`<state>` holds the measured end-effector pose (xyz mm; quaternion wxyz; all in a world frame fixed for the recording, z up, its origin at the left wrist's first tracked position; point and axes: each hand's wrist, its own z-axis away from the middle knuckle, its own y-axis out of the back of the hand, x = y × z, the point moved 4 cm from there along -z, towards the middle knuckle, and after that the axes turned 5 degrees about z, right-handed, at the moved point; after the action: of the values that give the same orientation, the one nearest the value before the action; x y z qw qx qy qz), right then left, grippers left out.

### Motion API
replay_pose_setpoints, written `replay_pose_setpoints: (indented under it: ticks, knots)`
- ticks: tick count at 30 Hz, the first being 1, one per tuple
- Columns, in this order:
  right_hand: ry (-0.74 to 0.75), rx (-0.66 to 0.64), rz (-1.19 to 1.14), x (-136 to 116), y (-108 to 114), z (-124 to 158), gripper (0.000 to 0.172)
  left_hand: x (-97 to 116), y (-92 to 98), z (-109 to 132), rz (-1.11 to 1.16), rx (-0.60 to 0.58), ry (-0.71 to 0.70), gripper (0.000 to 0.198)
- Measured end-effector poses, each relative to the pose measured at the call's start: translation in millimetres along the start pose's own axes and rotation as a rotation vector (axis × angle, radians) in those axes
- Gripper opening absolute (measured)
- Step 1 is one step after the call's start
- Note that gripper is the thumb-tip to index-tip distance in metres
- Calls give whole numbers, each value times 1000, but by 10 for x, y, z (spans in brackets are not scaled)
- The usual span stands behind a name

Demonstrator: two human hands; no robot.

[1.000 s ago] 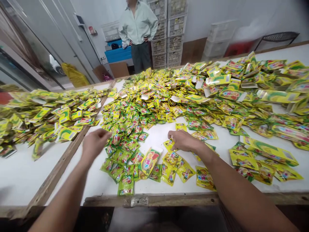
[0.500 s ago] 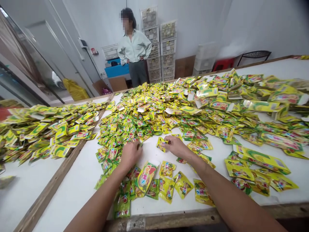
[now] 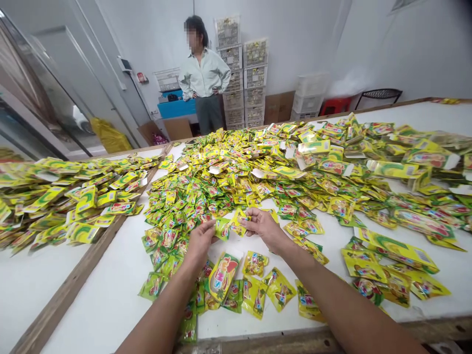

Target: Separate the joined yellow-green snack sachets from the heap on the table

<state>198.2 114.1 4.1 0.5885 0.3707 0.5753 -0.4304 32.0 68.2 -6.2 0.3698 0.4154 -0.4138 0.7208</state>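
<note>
My left hand (image 3: pixel 201 242) pinches a green candy packet (image 3: pixel 222 229) by its left edge, just above the white tabletop. Beside it my right hand (image 3: pixel 263 227) grips a yellow candy packet (image 3: pixel 238 221) between thumb and fingers. The two packets meet or overlap between my hands. Nearer to me lies a small yellow and green carton (image 3: pixel 223 276) with its printed face up, resting on green packets. Loose yellow packets (image 3: pixel 255 263) lie to its right. A large heap of packets (image 3: pixel 210 184) rises right behind my hands.
Flattened yellow cartons (image 3: pixel 84 199) are piled at left, beyond a wooden strip (image 3: pixel 86 260). More cartons (image 3: pixel 400 248) and packets lie at right. A wooden rail (image 3: pixel 332 339) edges the near side. Behind the table stand a person (image 3: pixel 204 73) and stacked white crates (image 3: pixel 255 78).
My left hand has come away from the heap with a green packet and moved beside the yellow packet in my right hand. The view has shifted slightly.
</note>
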Motion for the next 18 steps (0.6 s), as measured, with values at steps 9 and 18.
replay_pose_setpoints:
  ticks: [9,18]
  knots:
    - [97,40,237,46,-55,-9,39,-23,-167,148,240,-222,101,22]
    - [72,222,196,84,-84,3,42,-81,-162,112,351,-179,52,26]
